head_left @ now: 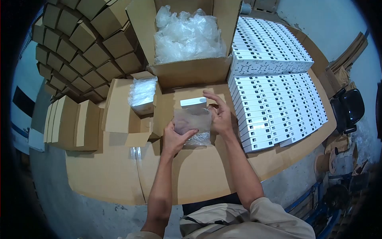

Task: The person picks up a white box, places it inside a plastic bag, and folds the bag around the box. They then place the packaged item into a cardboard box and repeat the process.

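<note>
A clear bubble-wrap bag [193, 121] is spread between my two hands, above the cardboard-covered table. My left hand [174, 137] grips its lower left part, thumb laid across the front. At the bag's upper right edge, my right hand [221, 117] pinches the plastic, with the index finger stretched out above. A slim white box [193, 102] lies just beyond the bag's upper edge, near my right fingertips. To the left stands an open carton [116, 103] with several plastic-wrapped packs [143, 91] at its far right side.
A large open carton [191, 73] full of bubble-wrap bags [189, 36] stands at the back. On the right, white boxes [274, 107] are stacked in long rows. Brown cartons [83, 51] are piled at the back left, with more cartons [73, 123] at the left edge.
</note>
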The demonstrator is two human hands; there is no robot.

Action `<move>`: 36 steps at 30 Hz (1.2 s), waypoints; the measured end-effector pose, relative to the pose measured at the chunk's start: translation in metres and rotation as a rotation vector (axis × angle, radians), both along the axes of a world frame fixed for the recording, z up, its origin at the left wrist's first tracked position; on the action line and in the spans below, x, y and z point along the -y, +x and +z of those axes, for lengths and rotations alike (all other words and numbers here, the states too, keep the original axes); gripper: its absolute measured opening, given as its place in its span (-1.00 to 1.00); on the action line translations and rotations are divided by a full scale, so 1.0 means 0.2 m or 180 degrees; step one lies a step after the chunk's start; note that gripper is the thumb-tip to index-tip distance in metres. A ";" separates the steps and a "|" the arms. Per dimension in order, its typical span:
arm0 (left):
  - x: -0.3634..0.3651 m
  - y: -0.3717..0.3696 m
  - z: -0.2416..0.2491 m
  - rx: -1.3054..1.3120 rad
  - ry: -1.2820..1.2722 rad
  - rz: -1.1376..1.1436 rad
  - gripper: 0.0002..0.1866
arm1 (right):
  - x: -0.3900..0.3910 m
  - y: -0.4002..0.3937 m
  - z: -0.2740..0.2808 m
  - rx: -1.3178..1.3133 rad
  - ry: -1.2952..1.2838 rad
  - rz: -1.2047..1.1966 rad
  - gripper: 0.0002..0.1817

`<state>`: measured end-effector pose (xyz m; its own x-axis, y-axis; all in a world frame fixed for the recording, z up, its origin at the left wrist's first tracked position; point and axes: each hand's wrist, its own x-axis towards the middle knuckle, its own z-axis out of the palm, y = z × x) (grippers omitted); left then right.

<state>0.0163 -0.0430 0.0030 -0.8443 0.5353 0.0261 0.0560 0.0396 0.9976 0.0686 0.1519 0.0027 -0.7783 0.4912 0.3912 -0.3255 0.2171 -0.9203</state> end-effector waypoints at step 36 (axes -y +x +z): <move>0.00 -0.01 0.01 -0.0077 -0.0161 0.0021 -0.48 | 0.01 0.07 0.04 -0.0619 -0.0757 -0.0216 -0.77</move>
